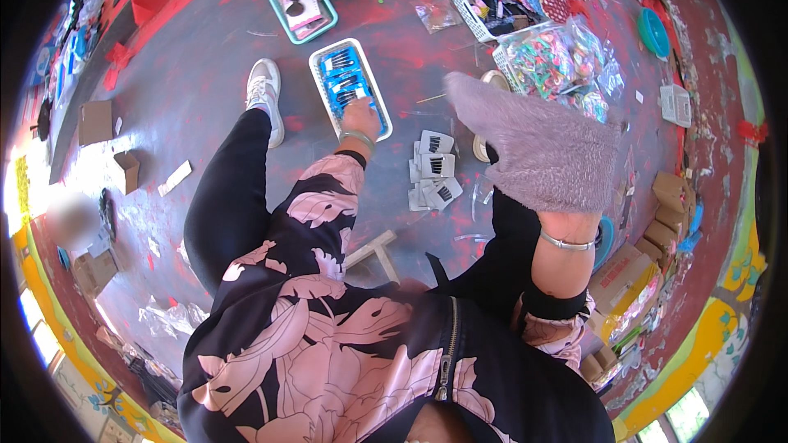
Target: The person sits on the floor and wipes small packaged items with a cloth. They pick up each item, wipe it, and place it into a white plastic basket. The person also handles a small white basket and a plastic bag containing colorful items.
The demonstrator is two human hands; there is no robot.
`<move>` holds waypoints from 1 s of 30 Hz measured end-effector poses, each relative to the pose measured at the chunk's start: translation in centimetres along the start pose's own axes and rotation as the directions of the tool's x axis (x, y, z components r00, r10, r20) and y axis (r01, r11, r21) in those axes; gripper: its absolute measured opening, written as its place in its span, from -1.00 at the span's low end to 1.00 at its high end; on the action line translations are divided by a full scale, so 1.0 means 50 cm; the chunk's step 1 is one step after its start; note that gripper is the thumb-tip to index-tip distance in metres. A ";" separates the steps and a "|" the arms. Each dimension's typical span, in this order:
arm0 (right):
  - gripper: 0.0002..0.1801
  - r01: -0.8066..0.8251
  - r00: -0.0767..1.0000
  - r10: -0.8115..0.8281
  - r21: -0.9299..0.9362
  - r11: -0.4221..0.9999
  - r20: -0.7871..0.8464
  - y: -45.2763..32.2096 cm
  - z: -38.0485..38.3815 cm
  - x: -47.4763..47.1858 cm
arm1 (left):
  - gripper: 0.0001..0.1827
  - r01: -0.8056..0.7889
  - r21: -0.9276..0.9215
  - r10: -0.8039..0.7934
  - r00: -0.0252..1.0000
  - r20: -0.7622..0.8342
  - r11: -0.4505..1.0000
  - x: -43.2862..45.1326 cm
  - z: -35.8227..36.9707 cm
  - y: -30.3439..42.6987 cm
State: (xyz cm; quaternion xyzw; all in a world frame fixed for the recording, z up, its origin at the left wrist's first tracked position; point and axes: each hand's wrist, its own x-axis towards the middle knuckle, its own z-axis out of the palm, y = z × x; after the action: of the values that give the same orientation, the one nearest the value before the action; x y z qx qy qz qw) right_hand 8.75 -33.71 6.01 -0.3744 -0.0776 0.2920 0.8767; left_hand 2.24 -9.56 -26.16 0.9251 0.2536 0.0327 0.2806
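Note:
My left hand (362, 118) reaches into the near end of a white plastic basket (317, 77), its fingers curled down on the contents. Blue packets (345, 77) with dark slim items fill this basket; the fingertips are partly hidden, so a grip cannot be told. A mauve plush cloth piece (548, 147) covers my right hand, leaving only the wrist (569, 231) with a silver bangle in sight. Whether that hand is inside the plush piece or beneath it is unclear. Between my feet lies a loose pile of white cards (437, 166) with small black items on them.
Ahead are a teal-rimmed tray (300, 3) holding black round pieces, a white basket (498, 3) of mixed accessories and another basket (505, 64) heaped with colourful bagged items. A wooden frame piece (378, 255) lies near my lap. Cardboard boxes (622, 277) line the right wall.

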 end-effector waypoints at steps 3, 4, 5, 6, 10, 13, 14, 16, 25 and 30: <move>-0.56 0.124 0.920 -0.045 0.182 0.975 -0.390 -0.002 -0.027 -0.023 | -0.82 -0.249 -0.040 0.250 0.927 0.278 0.968 -0.049 0.043 0.065; -0.54 0.145 0.901 -0.058 0.174 0.974 -0.429 -0.001 -0.033 -0.026 | -0.81 -0.379 -0.096 0.390 0.874 0.291 0.920 -0.072 0.076 0.065; -0.53 0.153 0.937 -0.078 0.198 0.968 -0.341 0.004 -0.045 -0.026 | -0.81 -0.441 -0.031 0.409 0.802 0.435 0.897 -0.095 0.105 0.079; -0.52 0.163 0.962 -0.106 0.215 0.963 -0.252 0.005 -0.054 -0.026 | -0.80 -0.511 0.017 0.412 0.712 0.569 0.859 -0.115 0.126 0.097; -0.53 0.230 0.927 -0.191 0.087 0.969 -0.322 -0.021 -0.061 -0.027 | -0.74 -0.587 -0.050 0.477 0.603 0.640 0.808 -0.170 0.133 0.140; -0.58 0.329 0.881 -0.324 -0.045 0.943 -0.344 -0.037 -0.053 -0.016 | -0.66 -0.586 0.012 0.434 0.614 0.659 0.811 -0.178 0.148 0.144; -0.59 0.360 0.828 -0.325 -0.012 0.933 -0.458 -0.033 -0.035 -0.011 | -0.63 -0.585 0.038 0.413 0.615 0.672 0.810 -0.178 0.150 0.142; -0.60 0.389 0.766 -0.310 0.021 0.921 -0.564 -0.032 -0.016 -0.008 | -0.59 -0.605 0.078 0.388 0.597 0.702 0.792 -0.175 0.156 0.158; -0.58 0.257 0.914 -0.235 0.026 0.966 -0.330 -0.026 0.010 0.001 | -0.59 -0.499 0.165 0.218 0.620 0.754 0.851 -0.169 0.120 0.211; -0.59 0.294 0.907 -0.188 0.249 0.923 -0.376 -0.020 0.042 0.001 | -0.67 -0.550 0.028 0.351 0.571 0.742 0.835 -0.139 0.119 0.175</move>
State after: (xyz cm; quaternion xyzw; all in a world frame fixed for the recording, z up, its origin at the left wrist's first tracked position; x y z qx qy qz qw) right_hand 8.48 -32.93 8.19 -0.2698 0.0763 0.1183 0.9526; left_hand 1.33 -22.18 -25.91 0.9251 -0.1194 -0.2886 0.2161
